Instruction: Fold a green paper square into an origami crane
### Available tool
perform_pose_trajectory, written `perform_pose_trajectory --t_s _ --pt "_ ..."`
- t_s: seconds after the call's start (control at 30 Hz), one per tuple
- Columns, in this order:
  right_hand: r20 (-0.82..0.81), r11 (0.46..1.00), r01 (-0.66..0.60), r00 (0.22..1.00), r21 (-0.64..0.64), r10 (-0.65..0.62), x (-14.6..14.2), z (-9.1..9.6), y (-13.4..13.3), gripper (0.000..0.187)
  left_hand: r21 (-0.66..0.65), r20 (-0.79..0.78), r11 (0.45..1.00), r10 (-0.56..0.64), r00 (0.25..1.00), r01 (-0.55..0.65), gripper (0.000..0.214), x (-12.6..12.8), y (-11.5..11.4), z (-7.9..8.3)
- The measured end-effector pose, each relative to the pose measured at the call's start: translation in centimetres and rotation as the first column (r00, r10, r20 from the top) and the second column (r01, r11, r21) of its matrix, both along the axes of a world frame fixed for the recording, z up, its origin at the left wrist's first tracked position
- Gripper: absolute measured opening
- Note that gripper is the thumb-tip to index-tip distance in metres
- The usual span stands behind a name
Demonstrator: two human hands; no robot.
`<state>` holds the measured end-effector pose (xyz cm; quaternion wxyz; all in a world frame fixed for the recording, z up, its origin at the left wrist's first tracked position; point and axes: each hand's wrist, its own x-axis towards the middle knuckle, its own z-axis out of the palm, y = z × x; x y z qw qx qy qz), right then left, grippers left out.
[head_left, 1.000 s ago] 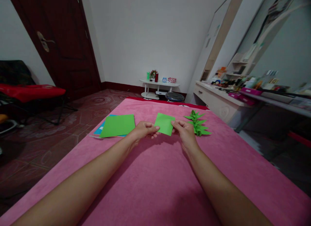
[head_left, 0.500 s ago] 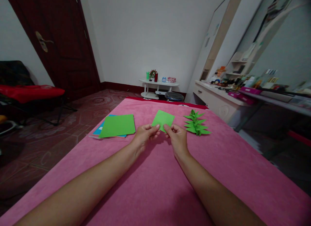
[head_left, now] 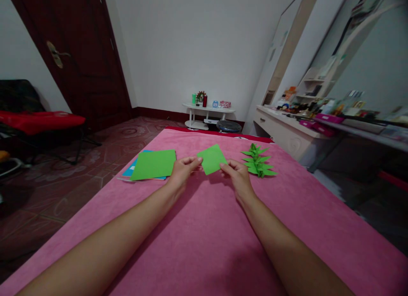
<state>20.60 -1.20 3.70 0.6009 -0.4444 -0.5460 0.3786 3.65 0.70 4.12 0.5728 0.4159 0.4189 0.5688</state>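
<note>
A small green square of paper (head_left: pixel 211 159) is held up between my two hands, turned with a corner toward the far side. My left hand (head_left: pixel 185 168) pinches its left corner between thumb and fingers. At the lower right corner, my right hand (head_left: pixel 236 173) grips the paper the same way. To the left lies a larger green sheet (head_left: pixel 156 163) on top of blue and other coloured paper (head_left: pixel 128 172). Folded green paper pieces with pointed tips (head_left: pixel 259 163) stand in a row just right of my right hand.
The pink cloth (head_left: pixel 197 228) covers the surface under my hands. Beyond it stands a low white table (head_left: pixel 208 107) with small items. A cluttered dresser (head_left: pixel 287 128) is on the right, and a red folding chair (head_left: pixel 41 119) at the left by the door.
My hands have moved apart, from the paper's near edge to its left and lower right corners. The paper has turned slightly between them.
</note>
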Motion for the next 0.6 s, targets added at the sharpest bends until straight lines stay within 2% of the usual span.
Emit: perform_pose_trajectory --t_s 0.07,0.3,0.5,0.6 --pt "0.018 0.999 -0.041 0.999 -0.009 0.041 0.0 -0.2 0.1 0.023 0.017 -0.029 1.0 0.005 1.0 -0.005 0.037 -0.2 0.0 0.3" --pt "0.085 0.997 -0.067 0.994 0.024 0.065 0.2 -0.3 0.3 0.027 0.184 -0.205 0.983 0.062 0.977 -0.024 0.033 -1.1 0.5 0.4" --pt "0.086 0.997 -0.079 0.993 -0.005 0.079 0.2 -0.6 0.4 0.024 0.34 -0.257 0.94 0.06 0.964 0.032 0.027 -1.4 0.7 0.4" --pt "0.023 0.999 -0.042 0.999 -0.019 0.043 0.1 -0.6 0.4 0.024 0.352 -0.241 0.932 -0.002 0.971 0.089 0.029 -1.0 0.7 0.2"
